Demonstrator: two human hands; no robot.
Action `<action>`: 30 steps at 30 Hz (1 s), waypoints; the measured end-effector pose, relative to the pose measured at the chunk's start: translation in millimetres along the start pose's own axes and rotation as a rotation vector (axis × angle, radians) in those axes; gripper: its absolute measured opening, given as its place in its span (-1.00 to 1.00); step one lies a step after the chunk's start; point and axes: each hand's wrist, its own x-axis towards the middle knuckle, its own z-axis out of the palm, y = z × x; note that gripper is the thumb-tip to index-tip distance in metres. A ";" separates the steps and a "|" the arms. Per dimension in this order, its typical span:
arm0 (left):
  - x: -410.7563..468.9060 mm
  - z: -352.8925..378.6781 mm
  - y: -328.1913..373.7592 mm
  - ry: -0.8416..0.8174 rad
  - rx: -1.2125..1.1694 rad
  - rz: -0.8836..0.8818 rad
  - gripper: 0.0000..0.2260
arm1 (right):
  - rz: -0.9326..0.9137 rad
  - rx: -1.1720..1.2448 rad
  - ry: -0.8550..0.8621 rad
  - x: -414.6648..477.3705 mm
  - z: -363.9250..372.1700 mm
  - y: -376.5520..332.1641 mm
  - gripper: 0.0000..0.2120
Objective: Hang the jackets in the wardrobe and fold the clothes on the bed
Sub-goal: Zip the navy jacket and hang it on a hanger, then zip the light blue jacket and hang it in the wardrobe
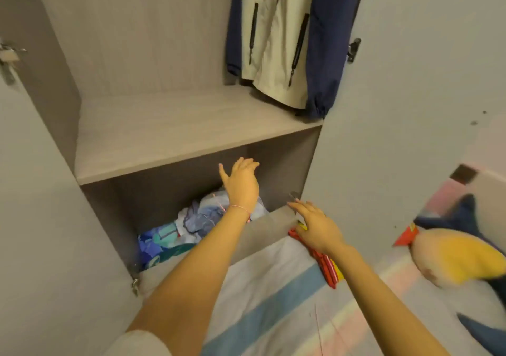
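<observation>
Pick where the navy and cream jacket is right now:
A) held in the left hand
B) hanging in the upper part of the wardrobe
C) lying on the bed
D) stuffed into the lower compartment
B: the jacket hangs above the shelf on the wardrobe's right side, and the left hand is open and empty, reaching over the pile of clothes in the lower compartment.
</observation>
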 end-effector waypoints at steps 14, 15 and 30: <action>-398.2 102.4 -54.6 -1.383 -0.134 0.321 -0.78 | 1.204 0.656 -0.018 -522.6 158.2 44.0 -0.79; -420.6 104.3 -60.9 -1.460 -0.127 0.326 -0.77 | 1.288 0.688 -0.044 -551.1 171.9 37.4 -0.75; -611.3 81.4 -139.0 -1.748 -0.192 0.405 -0.75 | 1.906 0.859 0.656 -685.6 392.5 -4.4 0.14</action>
